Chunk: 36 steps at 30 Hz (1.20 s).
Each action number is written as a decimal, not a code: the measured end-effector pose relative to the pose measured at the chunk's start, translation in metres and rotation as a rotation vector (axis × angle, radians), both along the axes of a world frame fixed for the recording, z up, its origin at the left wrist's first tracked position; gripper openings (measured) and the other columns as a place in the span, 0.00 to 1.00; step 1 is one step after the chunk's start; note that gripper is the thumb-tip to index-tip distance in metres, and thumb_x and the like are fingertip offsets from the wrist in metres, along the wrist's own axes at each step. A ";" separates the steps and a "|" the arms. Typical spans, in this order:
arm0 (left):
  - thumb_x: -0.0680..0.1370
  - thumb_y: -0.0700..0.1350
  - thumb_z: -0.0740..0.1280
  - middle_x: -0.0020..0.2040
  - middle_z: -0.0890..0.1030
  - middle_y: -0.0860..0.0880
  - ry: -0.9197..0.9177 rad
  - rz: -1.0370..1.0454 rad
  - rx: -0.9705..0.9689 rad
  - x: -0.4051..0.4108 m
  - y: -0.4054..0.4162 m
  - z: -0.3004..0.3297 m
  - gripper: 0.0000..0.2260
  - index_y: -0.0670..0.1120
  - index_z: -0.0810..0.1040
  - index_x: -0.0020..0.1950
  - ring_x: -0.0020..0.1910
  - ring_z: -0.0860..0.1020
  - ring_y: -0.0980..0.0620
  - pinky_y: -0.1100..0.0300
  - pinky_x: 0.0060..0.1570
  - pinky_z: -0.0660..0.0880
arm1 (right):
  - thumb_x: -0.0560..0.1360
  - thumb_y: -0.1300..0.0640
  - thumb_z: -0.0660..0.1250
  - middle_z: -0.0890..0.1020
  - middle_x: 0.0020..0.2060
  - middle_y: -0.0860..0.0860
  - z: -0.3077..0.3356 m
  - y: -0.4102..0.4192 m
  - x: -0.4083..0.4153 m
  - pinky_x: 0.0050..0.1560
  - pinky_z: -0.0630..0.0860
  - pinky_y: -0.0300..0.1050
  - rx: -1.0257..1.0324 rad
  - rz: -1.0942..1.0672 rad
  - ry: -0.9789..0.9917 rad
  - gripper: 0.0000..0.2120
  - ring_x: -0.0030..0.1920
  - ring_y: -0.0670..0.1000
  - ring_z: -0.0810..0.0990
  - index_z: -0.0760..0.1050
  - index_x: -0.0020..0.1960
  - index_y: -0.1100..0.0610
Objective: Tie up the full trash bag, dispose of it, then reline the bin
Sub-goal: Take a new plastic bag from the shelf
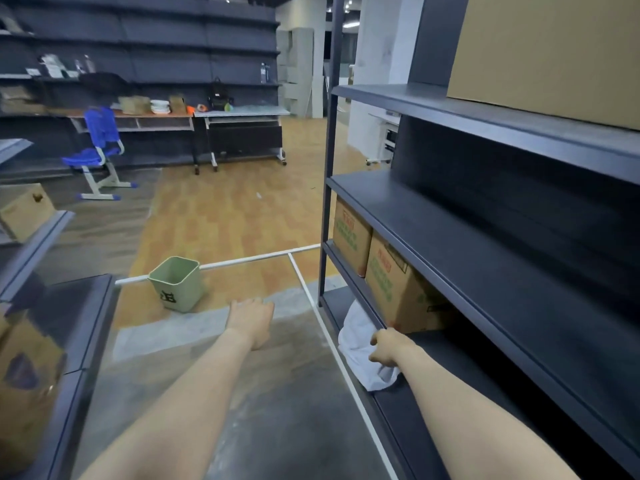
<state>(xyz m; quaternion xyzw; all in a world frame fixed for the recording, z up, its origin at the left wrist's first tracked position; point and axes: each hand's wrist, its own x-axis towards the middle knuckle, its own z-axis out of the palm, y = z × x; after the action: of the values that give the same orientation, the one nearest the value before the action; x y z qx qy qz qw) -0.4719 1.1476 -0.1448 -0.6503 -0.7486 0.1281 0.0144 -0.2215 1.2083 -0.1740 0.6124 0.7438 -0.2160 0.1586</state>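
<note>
A pale green bin (177, 284) stands on the floor ahead, tilted a little, with no liner visible inside. My left hand (250, 320) is stretched out in front of me above the floor, fingers relaxed and holding nothing, a short way right of the bin. My right hand (388, 346) grips a white plastic bag (356, 344) that lies on the lowest shelf of the dark rack (433, 244) at my right, just below two cardboard boxes.
Cardboard boxes (391, 285) sit on the rack's second shelf. A white floor rail (242, 260) runs behind the bin. Dark shelving with a box (27, 386) stands at my left. A blue chair (100, 150) and desks (239, 133) are further back.
</note>
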 end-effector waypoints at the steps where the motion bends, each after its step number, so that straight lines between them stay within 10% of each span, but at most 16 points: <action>1: 0.79 0.44 0.58 0.65 0.73 0.44 0.001 -0.002 -0.004 -0.003 0.016 -0.002 0.14 0.44 0.68 0.65 0.67 0.70 0.48 0.50 0.64 0.65 | 0.77 0.58 0.60 0.71 0.67 0.57 -0.004 0.015 -0.004 0.63 0.74 0.49 -0.014 -0.003 0.006 0.20 0.63 0.58 0.74 0.70 0.68 0.59; 25: 0.79 0.44 0.57 0.64 0.69 0.43 0.006 -0.149 -0.160 -0.080 0.335 -0.114 0.14 0.43 0.67 0.64 0.64 0.69 0.45 0.48 0.61 0.64 | 0.79 0.59 0.58 0.54 0.73 0.59 -0.139 0.304 -0.106 0.56 0.73 0.47 -0.145 0.036 -0.054 0.23 0.63 0.59 0.74 0.59 0.73 0.56; 36: 0.80 0.42 0.55 0.64 0.67 0.41 0.014 -0.309 -0.241 -0.152 0.478 -0.291 0.14 0.42 0.66 0.65 0.64 0.70 0.41 0.46 0.62 0.65 | 0.79 0.55 0.59 0.55 0.74 0.57 -0.321 0.396 -0.189 0.62 0.73 0.51 -0.110 -0.169 0.032 0.25 0.65 0.60 0.73 0.57 0.74 0.54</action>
<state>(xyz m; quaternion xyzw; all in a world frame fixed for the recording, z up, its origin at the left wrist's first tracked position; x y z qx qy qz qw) -0.6237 1.6257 -0.4360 -0.7538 -0.6189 0.2175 -0.0388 -0.4108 1.6042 -0.4948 0.6596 0.6790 -0.2789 0.1612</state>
